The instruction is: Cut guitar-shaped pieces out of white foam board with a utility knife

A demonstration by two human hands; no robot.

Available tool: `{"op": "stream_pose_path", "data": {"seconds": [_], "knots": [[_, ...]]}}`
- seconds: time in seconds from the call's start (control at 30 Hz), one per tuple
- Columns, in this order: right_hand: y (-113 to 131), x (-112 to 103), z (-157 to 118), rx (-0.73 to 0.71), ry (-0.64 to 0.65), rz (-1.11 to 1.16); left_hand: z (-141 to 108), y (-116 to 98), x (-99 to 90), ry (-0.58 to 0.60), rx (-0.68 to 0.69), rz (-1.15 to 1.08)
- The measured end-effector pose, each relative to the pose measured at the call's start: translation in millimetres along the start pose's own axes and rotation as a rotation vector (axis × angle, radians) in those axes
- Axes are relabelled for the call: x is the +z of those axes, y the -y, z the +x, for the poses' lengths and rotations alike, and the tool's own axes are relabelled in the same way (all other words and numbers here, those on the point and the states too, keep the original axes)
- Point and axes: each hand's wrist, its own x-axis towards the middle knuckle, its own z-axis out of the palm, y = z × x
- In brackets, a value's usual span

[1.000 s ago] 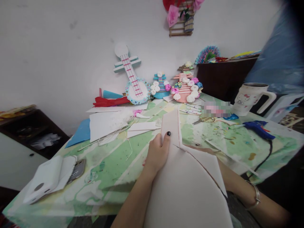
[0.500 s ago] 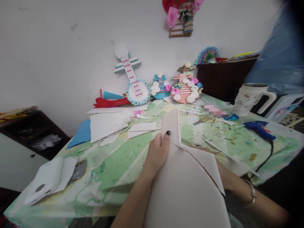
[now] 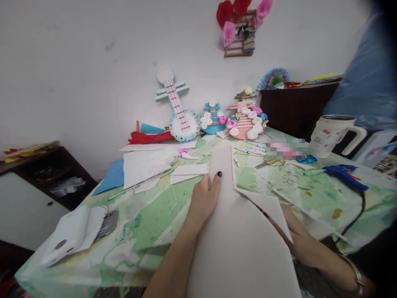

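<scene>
A large white foam board point(image 3: 235, 244), with a narrow neck and a wide rounded body, stands tilted in front of me over the table edge. My left hand point(image 3: 204, 196) is closed around the left side of the neck, thumb with a dark nail flat on its face. On the right, a pointed white offcut point(image 3: 271, 207) stands apart from the curved edge, with a dark gap between. My right hand point(image 3: 299, 238), with a bangle at the wrist, is at this offcut. Its fingers are mostly hidden behind the piece, with some skin showing through the gap.
A blue glue gun point(image 3: 347, 176), scissors point(image 3: 269, 163), pens point(image 3: 249, 150) and a white mug point(image 3: 330, 136) are on the right. White sheets point(image 3: 145, 163) and a white case point(image 3: 74, 231) lie left. Decorated instrument models point(image 3: 184, 124) lean on the wall.
My right hand has shifted right and down, and the gap between the offcut and the board has widened. My left hand keeps its hold on the neck. The view has tilted up slightly.
</scene>
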Motion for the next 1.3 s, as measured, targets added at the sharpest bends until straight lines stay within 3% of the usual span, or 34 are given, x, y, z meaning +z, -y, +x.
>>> {"op": "stream_pose_path", "data": {"seconds": [0.1, 0.23, 0.33, 0.4, 0.5, 0.57, 0.67, 0.8, 0.9, 1.03, 1.3], "knots": [[-1.5, -7.4, 3.5, 0.008, 0.018, 0.027, 8.7, -9.2, -14.4, -0.078, 0.014, 0.103], [-15.0, -20.5, 4.3, 0.138, -0.006, 0.078, 22.2, -23.8, -48.8, -0.255, 0.082, 0.162], [-28.7, -29.4, 6.3, 0.188, -0.005, 0.184, 27.8, -33.6, -76.9, -0.516, 0.107, 0.237], [-31.7, -35.1, 11.0, 0.22, -0.084, 0.219, 27.8, -39.2, -91.0, -0.726, 0.1, 0.321], [-20.5, -43.2, 21.9, 0.252, -0.232, 0.234, 23.3, -47.1, -100.7, -0.879, 0.087, 0.454], [-4.8, -47.6, 30.2, 0.237, -0.233, 0.259, 19.5, -52.5, -100.1, -0.875, 0.093, 0.529], [21.0, -49.7, 45.1, 0.196, -0.102, 0.275, 16.2, -59.2, -93.5, -0.845, 0.111, 0.625], [44.6, -40.1, 70.1, 0.131, -0.027, 0.31, 16.7, -61.5, -82.4, -0.656, 0.157, 0.751], [54.3, -27.4, 86.2, 0.162, -0.008, 0.331, 15.2, -59.9, -76.5, -0.569, 0.159, 0.837], [66.2, -17.3, 97.0, 0.175, 0.031, 0.297, 8.1, -59.9, -71.8, -0.546, 0.162, 0.894], [80.8, -21.1, 99.1, 0.162, 0.13, 0.166, -3.1, -58.5, -57.7, -0.618, 0.197, 0.888]]}}
